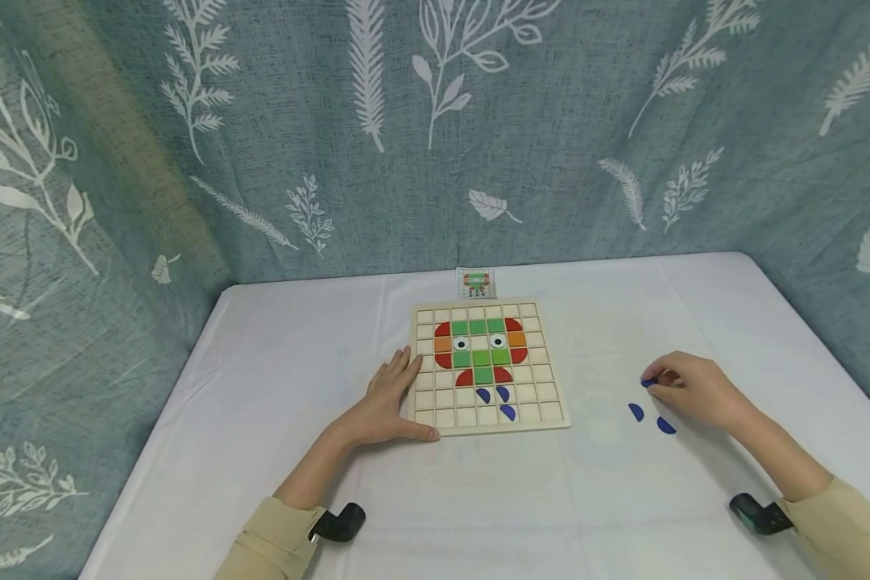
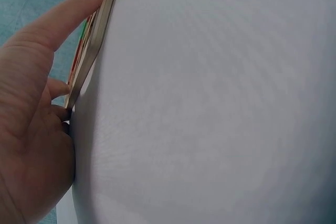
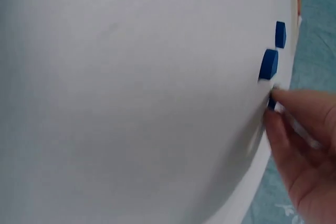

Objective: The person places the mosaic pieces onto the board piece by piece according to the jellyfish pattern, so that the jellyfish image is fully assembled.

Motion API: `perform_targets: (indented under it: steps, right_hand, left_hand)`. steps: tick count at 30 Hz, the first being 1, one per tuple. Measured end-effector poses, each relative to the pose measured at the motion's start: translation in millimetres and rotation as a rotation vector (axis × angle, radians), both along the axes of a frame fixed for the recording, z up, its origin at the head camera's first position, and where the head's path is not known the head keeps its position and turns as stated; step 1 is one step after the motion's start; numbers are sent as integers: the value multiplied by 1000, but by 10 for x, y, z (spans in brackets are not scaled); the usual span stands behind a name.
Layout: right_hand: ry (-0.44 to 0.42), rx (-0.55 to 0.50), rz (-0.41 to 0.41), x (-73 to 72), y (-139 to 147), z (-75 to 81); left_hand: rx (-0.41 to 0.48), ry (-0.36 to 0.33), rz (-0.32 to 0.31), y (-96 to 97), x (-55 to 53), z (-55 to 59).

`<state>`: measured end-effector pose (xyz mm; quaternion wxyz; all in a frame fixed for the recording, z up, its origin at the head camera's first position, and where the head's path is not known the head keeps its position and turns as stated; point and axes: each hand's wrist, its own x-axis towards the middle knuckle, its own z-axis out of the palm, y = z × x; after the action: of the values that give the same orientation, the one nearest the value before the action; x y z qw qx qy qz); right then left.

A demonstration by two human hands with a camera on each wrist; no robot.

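Note:
A wooden grid board (image 1: 449, 419) lies on the table. Colored pieces on it form a figure in green, red and orange, with two eye tiles and three blue pieces below. My left hand (image 1: 386, 403) rests against the board's left side, fingers spread along the edge and thumb at the front edge. In the left wrist view, that thumb (image 2: 79, 11) touches the board's rim. Off to the right, my right hand (image 1: 699, 391) pinches a blue half-round piece (image 1: 648, 383) between thumb and fingers. Two more blue pieces, one left (image 1: 635, 412) and one right (image 1: 665, 425), lie nearby.
Behind the board stands or lies a small pattern card (image 1: 476, 283) showing a similar figure. The table (image 1: 261, 387) has a white cloth. A blue-green curtain (image 1: 406, 201) with white leaf prints hangs behind and beside it.

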<state>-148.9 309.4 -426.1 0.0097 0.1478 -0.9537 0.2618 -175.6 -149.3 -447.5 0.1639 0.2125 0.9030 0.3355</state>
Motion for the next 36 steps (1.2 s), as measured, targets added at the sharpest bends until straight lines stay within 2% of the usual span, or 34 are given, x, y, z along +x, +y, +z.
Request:
perform_targets:
  steps: [3,9,16,21,27,31,36]
  right_hand:
    - [-5,-50,36,-7,-57,-8]
    - [-54,-41,-3,5,-115,3]
    - [-27,-69,75,-38,-245,-51]
    - [-64,-161,175,-81,-620,-52]
    - [-152,-256,367,-90,-1226,2]
    - [-178,-236,449,-99,-1547,-8]
    - [-109,-159,517,-114,-1762,-24]
  left_hand:
    - [1,1,-2,0,-3,-7]
    - [-15,6,1,-12,-12,-29]
    - [-8,-2,8,-16,0,-17]
    - [-7,-2,6,-12,10,-6]
    - [-2,-4,6,-3,6,-1]
    - [-12,1,4,-2,-4,-5]
    - [-13,9,0,-8,-10,-8]
